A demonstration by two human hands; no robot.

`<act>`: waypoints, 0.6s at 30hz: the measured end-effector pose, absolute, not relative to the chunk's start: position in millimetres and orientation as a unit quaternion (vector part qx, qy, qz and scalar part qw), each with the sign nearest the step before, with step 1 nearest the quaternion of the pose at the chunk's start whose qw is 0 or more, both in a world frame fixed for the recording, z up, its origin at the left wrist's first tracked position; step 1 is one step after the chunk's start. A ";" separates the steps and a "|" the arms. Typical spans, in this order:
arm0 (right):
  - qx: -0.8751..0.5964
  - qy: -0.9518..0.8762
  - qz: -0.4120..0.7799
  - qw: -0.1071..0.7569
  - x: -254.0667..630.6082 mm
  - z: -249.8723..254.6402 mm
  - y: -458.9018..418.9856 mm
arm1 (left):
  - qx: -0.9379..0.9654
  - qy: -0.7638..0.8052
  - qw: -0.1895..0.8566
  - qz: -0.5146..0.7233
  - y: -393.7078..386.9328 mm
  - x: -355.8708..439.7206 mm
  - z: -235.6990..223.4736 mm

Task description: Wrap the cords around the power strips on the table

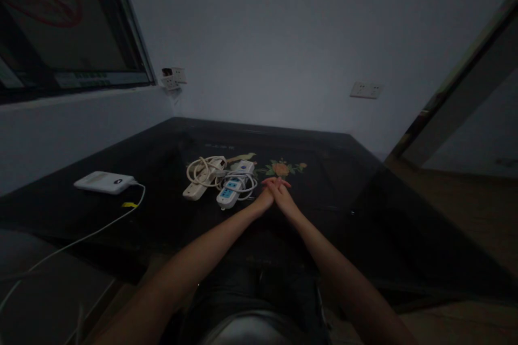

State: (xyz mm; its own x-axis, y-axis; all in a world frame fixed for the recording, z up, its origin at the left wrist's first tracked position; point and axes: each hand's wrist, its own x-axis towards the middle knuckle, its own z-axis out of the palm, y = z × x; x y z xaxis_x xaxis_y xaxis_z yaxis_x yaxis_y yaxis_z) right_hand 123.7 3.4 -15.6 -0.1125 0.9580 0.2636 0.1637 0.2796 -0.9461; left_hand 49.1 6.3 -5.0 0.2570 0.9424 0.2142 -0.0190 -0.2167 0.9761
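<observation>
My left hand and my right hand are clasped together at the front middle of the black table, with the right laid over the left. Their fingers overlap, and no object shows in them. Just left of the hands lies a white power strip with blue sockets, its white cord coiled on top. Beside it, farther left, a cream power strip rests under its own looped cord. Neither hand touches the strips.
A white rectangular device sits on the table's left, its white cable running off the front edge. Near it is a yellow tag. Wall sockets are behind the table, and a window is at left.
</observation>
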 end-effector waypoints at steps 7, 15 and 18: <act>-0.442 -0.630 0.405 0.494 123.5 -15.2 3.3 | 0.613 0.380 0.522 0.455 7.7 44.3 -6.8; -0.434 -0.630 0.412 0.494 121.5 -13.6 3.4 | 0.610 0.373 0.535 0.449 15.2 44.4 -17.9; -0.434 -0.629 0.415 0.493 121.7 -13.0 2.9 | 0.608 0.373 0.536 0.452 16.0 43.8 -19.8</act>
